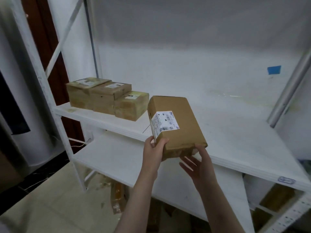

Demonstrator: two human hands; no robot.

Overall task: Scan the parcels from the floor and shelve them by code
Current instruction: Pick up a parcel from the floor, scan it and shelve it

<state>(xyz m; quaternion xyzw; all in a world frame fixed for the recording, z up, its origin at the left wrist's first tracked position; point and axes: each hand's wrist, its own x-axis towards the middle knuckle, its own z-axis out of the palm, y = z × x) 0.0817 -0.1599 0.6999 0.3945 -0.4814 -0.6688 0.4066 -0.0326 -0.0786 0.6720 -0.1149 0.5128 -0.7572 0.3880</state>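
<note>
Forearms: my left forearm [134,206] and right forearm [217,206] are bare and reach up from the bottom edge of the view.
Left hand: my left hand [154,148] grasps the near left corner of the parcel [181,113], with the thumb on the top face and the fingers around the side.
Right hand: my right hand [196,163] is released, with straight, spread fingers, and the fingertips touch the near right corner of the parcel from below.
Parcel: it is a brown cardboard box, long side pointing away from me, over the front part of the shelf board [235,132]. I cannot tell if its far end rests on the board.
Label: a white shipping label [165,122] with barcodes is on the top face and folds over the left edge.
Neighbours: three parcels [104,98] stand touching each other at the left end of the same board, near my parcel but apart from it.
Board below: a lower board [114,158], also white, is under my left hand.
Wall: a blue tape piece [274,70] sticks to the white wall at the right.
Floor: on the floor [58,199], under the lower board, lie brown packages [117,197], too blurred to describe.
</note>
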